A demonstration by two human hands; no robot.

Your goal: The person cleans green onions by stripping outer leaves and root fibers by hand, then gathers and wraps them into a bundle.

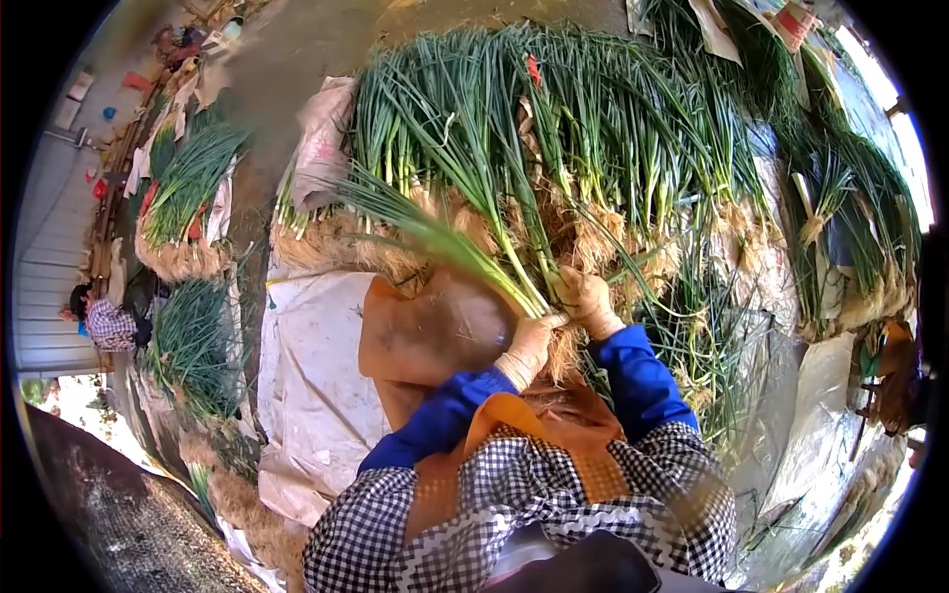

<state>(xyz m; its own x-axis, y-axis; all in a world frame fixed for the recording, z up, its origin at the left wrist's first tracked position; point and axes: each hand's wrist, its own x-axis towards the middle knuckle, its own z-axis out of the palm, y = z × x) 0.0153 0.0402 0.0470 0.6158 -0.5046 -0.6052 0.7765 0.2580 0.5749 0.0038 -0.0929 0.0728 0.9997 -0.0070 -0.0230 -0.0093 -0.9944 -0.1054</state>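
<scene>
In front of my lap, my left hand is closed around the lower stems of a few green onions. Their leaves fan out toward the upper left, partly blurred, and pale roots hang below the grip. Close beside it, my right hand has its fingers wrapped round the base of another green onion, whose leaves point up. The two hands almost touch. Just beyond them lies a long row of green onions, with their root ends toward me.
A brown apron covers my lap, with a whitish sheet on the left. More onion heaps lie at left and right. Loose stalks are scattered by my right arm. Another person sits far left.
</scene>
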